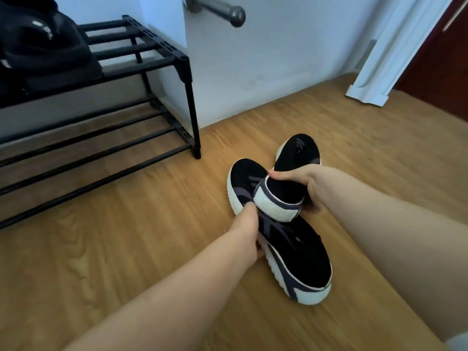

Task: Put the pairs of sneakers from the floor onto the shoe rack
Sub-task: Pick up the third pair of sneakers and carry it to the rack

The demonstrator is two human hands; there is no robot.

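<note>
Two black sneakers with white soles lie crossed on the wooden floor right of the shoe rack. The near sneaker [298, 254] lies flat, toe pointing away to the left. My left hand [247, 236] grips its left side near the middle. The far sneaker [298, 153] rests with its heel on top of the near one. My right hand [296, 179] is closed over that heel collar. The black two-tier shoe rack [141, 69] stands against the wall at the left, its lower bars bare.
A black bag [43, 49] fills the left part of the rack's top tier. A grey metal handle [220, 10] juts from the white wall above. A white door frame [379, 72] and dark door stand at the right.
</note>
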